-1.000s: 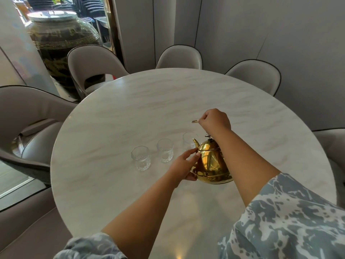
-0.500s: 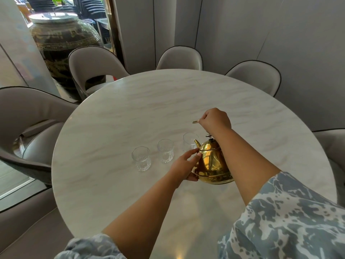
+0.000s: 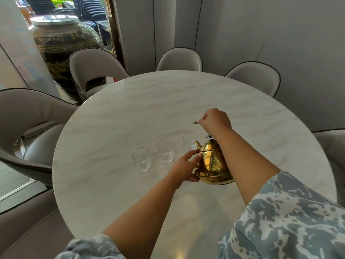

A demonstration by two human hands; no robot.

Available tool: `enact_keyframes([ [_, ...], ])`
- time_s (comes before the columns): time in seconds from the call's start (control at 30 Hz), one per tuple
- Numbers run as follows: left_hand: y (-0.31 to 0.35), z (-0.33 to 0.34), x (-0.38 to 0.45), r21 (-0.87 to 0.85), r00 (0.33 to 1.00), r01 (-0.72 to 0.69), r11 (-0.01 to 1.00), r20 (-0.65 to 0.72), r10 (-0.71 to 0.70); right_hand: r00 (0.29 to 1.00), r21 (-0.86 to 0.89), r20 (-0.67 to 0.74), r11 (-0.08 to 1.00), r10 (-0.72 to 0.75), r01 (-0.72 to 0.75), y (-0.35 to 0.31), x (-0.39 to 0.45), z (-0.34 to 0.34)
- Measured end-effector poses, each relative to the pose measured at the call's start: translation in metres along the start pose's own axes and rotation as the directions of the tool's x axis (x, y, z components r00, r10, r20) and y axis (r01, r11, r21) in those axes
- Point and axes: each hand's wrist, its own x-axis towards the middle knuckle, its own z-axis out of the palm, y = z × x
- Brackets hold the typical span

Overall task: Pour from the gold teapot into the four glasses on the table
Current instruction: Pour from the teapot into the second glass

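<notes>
Gold teapot (image 3: pixel 211 161) tilts spout-left toward glass (image 3: pixel 189 142); right hand (image 3: pixel 215 121) grips handle, left hand (image 3: pixel 184 168) cups base.

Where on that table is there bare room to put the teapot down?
Bare marble table lies beyond the glasses toward the far chairs, and left of them. It is crowded where both hands hold the gold teapot.

Grey padded chairs (image 3: pixel 180 59) are standing around a round white marble table (image 3: pixel 130 113). Pale panelled walls (image 3: pixel 261 30) are rising behind, and a big dark jar (image 3: pixel 63 43) is sitting near the glass.
</notes>
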Motion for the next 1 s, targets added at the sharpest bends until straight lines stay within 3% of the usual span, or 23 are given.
enact_keyframes([
  [1.0, 0.0062, 0.0042, -0.0022, 0.000, 1.000, -0.006, 1.000, 0.007, 0.006, 1.000, -0.061, -0.002, 0.998, -0.028, 0.028, 0.0013, 0.0046, -0.0051],
])
